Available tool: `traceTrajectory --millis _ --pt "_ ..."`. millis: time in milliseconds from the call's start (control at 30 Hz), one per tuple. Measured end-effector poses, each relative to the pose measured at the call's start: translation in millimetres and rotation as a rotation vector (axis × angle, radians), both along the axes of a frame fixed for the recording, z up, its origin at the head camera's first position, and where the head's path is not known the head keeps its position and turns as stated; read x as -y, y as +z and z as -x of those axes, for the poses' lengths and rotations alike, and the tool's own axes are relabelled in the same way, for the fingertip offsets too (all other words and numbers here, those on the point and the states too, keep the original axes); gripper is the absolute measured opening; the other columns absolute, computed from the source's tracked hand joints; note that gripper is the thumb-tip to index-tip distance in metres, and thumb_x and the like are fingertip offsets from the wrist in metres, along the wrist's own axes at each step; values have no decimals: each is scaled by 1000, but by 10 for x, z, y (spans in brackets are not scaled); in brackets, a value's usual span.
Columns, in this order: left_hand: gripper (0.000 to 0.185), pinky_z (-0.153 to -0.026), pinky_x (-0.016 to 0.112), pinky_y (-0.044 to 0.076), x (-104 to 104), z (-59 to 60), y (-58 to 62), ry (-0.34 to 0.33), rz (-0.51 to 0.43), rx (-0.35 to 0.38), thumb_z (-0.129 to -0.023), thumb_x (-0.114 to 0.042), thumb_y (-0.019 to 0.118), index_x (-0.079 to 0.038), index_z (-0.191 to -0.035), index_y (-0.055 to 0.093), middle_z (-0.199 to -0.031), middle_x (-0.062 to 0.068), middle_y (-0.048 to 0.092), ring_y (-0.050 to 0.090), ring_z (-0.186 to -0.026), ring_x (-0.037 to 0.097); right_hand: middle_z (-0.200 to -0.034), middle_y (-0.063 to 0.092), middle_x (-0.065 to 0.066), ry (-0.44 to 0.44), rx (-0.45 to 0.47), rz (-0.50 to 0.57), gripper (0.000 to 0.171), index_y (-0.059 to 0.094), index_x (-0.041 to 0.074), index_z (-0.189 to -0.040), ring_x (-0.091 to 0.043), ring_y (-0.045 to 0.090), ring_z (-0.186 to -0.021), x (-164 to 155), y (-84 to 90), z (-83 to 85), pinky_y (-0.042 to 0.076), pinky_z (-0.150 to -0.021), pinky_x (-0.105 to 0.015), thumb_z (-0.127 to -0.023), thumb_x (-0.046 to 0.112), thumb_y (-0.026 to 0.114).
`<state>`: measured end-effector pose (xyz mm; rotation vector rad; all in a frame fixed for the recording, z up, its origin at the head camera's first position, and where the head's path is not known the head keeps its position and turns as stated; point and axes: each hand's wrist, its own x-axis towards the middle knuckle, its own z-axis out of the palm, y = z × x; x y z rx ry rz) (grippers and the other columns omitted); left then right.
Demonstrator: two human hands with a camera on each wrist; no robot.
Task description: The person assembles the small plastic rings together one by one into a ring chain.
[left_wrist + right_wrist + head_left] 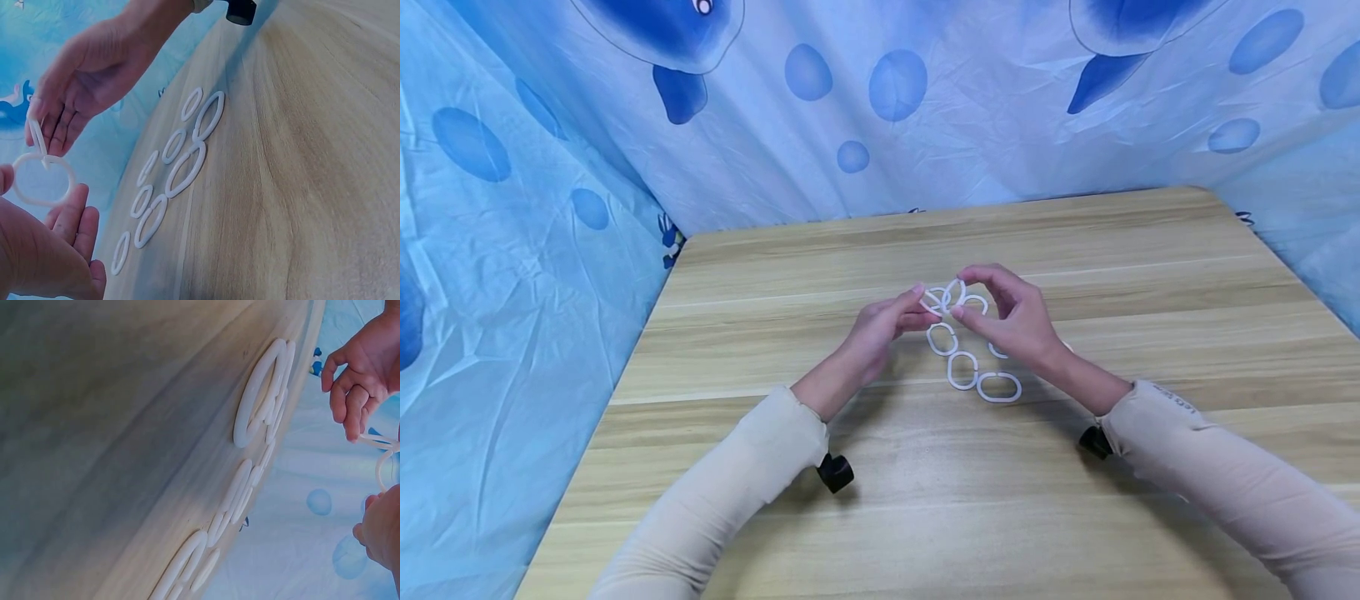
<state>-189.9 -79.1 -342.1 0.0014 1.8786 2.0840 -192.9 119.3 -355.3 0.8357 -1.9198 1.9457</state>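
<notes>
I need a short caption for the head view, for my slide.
Both hands hold white plastic rings above a chain of rings on a wooden table.

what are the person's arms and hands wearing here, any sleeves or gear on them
Both arms wear close-fitting, long beige sleeves that end at the wrists: the left sleeve and the right sleeve. The right one has small dark lettering near its cuff, too small to read. A small black device sits under each wrist. The left hand and right hand are bare, with no gloves or rings visible.
</notes>
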Motion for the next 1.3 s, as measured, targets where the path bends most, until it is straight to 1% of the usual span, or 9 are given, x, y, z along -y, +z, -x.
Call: traceTrajectory --millis 167,400,467,633,800,933,1000,1133,1300 --pt "50 -106 40 30 -4 2 -1 8 -4 22 -97 -37 55 8 -119 60 -84 2 73 54 -117 41 -109 57 -34 4 -39 -20 42 59 -16 -111 -31 56 -108 11 -2 0 43 -100 -30 -71 -21 71" --pt "52 -110 48 24 1 -12 -10 0 -8 47 -97 -40 54 7 -120 58 -91 6 73 55 -118 40 -106 59 -33 -45 -161 -98 42 59 -18 -108 -34 55 -105 52 136 -86 45 -96 -25 -68 -23 71" --pt "50 -109 48 24 -4 -16 -7 4 -13 56 -97 -40 54 5 -117 59 -91 6 73 56 -117 39 -106 60 -32 -50 -170 -116 41 59 -18 -106 -35 55 -104 71 184 -119 45 -95 -24 -68 -23 71" --pt "48 -108 49 24 -40 -32 42 -8 2 46 -96 -40 57 3 -115 62 -86 1 73 58 -114 34 -104 58 -35 -4 -89 -124 37 58 -20 -105 -38 55 -102 105 208 -153 45 -96 -22 -70 -23 70" --pt "41 -111 49 21 -41 -31 49 -2 37 31 -95 -37 58 -3 -117 65 -99 6 73 59 -114 26 -106 59 -35 32 -28 -111 35 58 -19 -108 -40 55 -101 87 149 -98 46 -93 -21 -74 -21 67" --pt "41 -114 50 14 -12 -20 20 8 61 32 -96 -37 58 -5 -120 63 -113 11 69 55 -120 26 -106 62 -27 13 12 -132 36 60 -13 -111 -25 58 -98 51 62 -17 46 -86 -18 -76 -16 69" --pt "42 -114 53 10 2 -16 10 14 75 34 -96 -38 58 -5 -121 63 -118 13 66 53 -122 26 -106 64 -25 7 38 -135 36 62 -10 -112 -22 59 -97 40 32 7 47 -84 -18 -77 -13 71" --pt "45 -114 55 8 30 -10 -8 25 101 40 -96 -38 57 -3 -125 60 -128 16 61 47 -127 27 -105 63 -25 8 63 -134 34 62 -9 -112 -29 59 -99 37 15 12 46 -88 -20 -79 -8 72" --pt "50 -114 52 12 49 -7 -14 32 135 39 -96 -38 56 -1 -131 54 -133 13 58 44 -130 27 -104 65 -19 9 75 -127 32 62 -8 -111 -34 58 -101 44 22 9 46 -90 -22 -80 -8 72"
